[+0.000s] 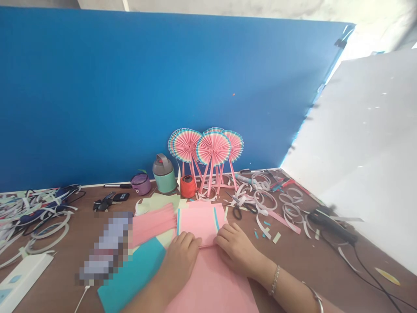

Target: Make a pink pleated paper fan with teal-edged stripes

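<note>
A pink paper sheet (202,219) with blue edge strips lies on the brown table (293,256), its near edge folded. My left hand (180,256) presses on the fold with curled fingers. My right hand (236,248) pinches the fold's right end, fingers bent onto the paper. A larger pink sheet (211,287) lies under both hands, and a teal sheet (133,274) lies to its left. A pleated pink strip (153,224) rests left of the folded sheet.
Finished pink paper fans (208,150) lean on the blue board (130,95) at the back. Near them stand a green flask (164,174), an orange spool (188,186) and a purple tape measure (140,183). Scissors (239,209), paper-strip curls (270,198), a glue gun (329,221).
</note>
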`<state>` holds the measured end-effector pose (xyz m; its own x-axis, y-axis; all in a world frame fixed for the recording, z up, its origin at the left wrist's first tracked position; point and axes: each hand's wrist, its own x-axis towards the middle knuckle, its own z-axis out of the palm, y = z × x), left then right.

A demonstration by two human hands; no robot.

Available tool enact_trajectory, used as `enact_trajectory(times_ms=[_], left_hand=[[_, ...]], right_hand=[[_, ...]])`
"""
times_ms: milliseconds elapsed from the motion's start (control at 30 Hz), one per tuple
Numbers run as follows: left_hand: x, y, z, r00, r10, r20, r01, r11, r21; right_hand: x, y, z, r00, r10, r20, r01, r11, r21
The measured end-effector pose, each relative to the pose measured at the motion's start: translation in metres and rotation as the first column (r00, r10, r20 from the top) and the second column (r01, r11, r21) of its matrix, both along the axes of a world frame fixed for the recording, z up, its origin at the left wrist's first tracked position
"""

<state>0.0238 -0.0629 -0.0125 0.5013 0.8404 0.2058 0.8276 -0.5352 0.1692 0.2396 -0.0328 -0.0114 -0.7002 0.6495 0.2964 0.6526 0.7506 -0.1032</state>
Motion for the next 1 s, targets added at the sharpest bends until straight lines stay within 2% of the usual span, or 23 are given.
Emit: enact_trajectory(times_ms=[133, 233, 433, 667, 767, 1000], left_hand=[[-0.009, -0.001, 0.007, 0.991, 0.084, 0.103, -0.075, 0.993, -0.091], [-0.014, -0.001, 0.010, 0.983, 0.097, 0.154, -0.077, 0.988, -0.131], [-0.020, 0.004, 0.014, 0.959, 0.133, 0.250, -0.086, 0.977, -0.193], [-0.030, 0.010, 0.013, 0.881, 0.290, 0.374, -0.149, 0.920, -0.361], [-0.030, 0.012, 0.016, 0.850, 0.329, 0.410, -0.147, 0.898, -0.416], [-0.029, 0.012, 0.016, 0.826, 0.371, 0.425, -0.169, 0.881, -0.441]], right_hand=[[0.006, 0.003, 0.001, 0.999, -0.025, -0.034, 0.019, 0.989, -0.144], [0.010, 0.006, 0.002, 0.997, -0.028, -0.065, 0.014, 0.979, -0.203], [0.014, 0.010, 0.003, 0.982, -0.032, -0.187, -0.021, 0.961, -0.276], [0.014, 0.011, 0.006, 0.948, -0.153, -0.279, 0.039, 0.926, -0.376], [0.014, 0.012, 0.010, 0.943, -0.166, -0.288, 0.038, 0.914, -0.403], [0.015, 0.010, 0.009, 0.929, -0.198, -0.314, 0.048, 0.903, -0.428]])
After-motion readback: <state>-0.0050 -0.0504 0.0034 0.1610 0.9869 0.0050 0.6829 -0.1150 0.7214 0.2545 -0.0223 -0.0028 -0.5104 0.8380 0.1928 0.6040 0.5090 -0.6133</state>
